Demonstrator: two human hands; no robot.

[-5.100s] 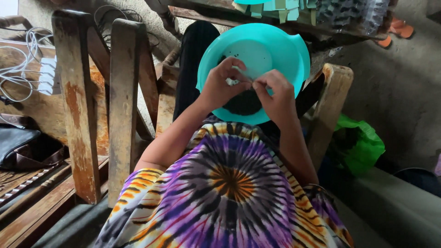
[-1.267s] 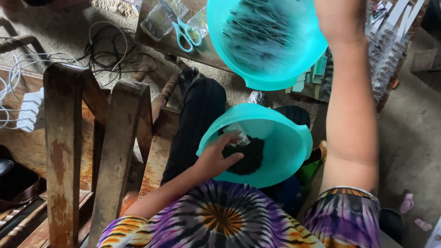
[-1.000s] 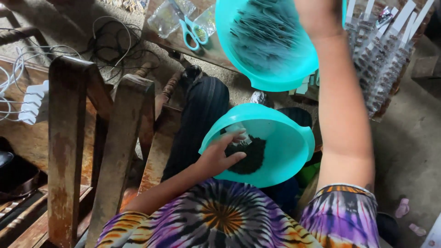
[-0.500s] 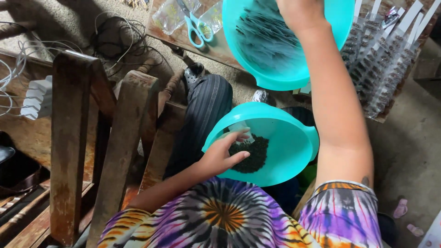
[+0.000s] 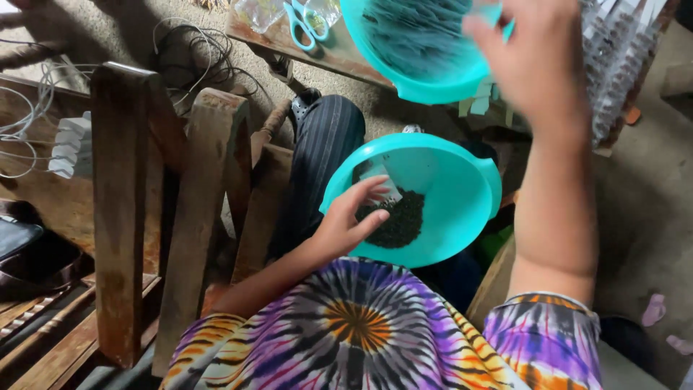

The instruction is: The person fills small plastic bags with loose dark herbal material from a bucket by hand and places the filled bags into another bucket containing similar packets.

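Observation:
A teal bowl [image 5: 462,195] rests on my lap, with a heap of dark granules [image 5: 398,220] in its bottom. My left hand [image 5: 346,227] reaches into it and pinches a small clear packet [image 5: 380,186] just above the heap. My right hand [image 5: 538,61] is raised and blurred, at the right rim of a second teal bowl [image 5: 426,76] on the wooden table; whether it holds anything is unclear. That upper bowl holds several thin clear packets.
Teal-handled scissors [image 5: 307,22] lie on the table's left end. Wooden chair slats [image 5: 119,209] stand at my left, with cables [image 5: 189,54] and a white power strip [image 5: 71,144] beyond. Hanging clear packets [image 5: 621,61] fill the upper right. A black bag [image 5: 25,253] lies far left.
My right hand has drawn back from inside the upper bowl to its right rim. My left hand stays in the lap bowl with the packet.

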